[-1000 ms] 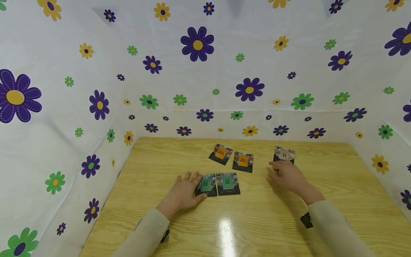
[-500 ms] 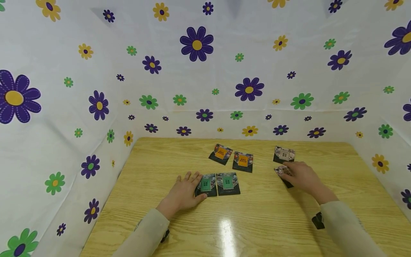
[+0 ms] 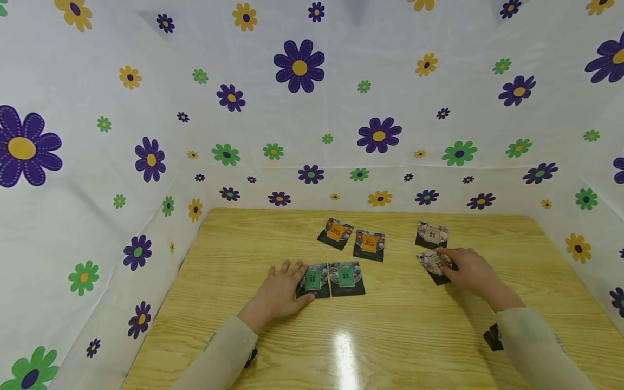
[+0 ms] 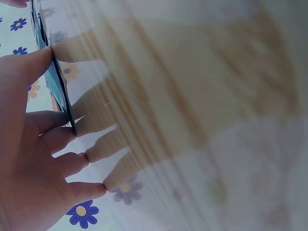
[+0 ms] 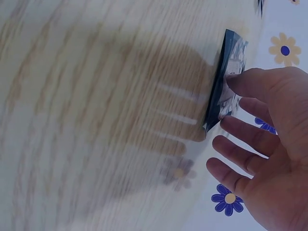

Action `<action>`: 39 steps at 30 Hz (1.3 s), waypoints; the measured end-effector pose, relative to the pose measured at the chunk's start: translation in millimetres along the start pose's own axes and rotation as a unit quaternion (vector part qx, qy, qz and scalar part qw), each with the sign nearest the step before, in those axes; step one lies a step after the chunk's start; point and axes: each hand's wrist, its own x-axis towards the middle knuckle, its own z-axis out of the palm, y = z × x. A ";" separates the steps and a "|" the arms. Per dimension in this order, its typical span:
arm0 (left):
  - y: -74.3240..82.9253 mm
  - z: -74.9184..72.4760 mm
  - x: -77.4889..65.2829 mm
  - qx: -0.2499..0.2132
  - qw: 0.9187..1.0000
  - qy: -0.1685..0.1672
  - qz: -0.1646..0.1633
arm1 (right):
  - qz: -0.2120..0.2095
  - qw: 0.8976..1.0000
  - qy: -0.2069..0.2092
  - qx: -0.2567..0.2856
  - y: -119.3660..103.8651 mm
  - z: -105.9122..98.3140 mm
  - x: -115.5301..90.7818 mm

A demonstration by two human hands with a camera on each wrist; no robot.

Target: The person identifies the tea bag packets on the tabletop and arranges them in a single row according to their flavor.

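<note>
On a wooden tabletop [image 3: 400, 336] before flowered cloth [image 3: 336, 108], both grips [image 3: 280, 290] [image 3: 470, 270] spread loosely, touching packets [image 3: 312, 279] [image 3: 430, 262].

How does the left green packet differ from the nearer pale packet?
The left green packet has a green label, the nearer pale packet a pale one. The green one lies nearly straight, the pale one askew. The left hand touches the green, the right hand the pale. Both have dark lower bands.
</note>
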 end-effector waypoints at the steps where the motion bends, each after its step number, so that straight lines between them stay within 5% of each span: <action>1: -0.1 0.1 0.1 0.001 1.000 0.000 0.000 | 0.001 1.000 -0.001 0.000 0.5 0.4 0.0; 39: 0.6 -1.0 0.2 0.004 1.000 -0.003 -0.001 | 0.000 0.999 -0.034 0.015 -13.3 1.5 3.4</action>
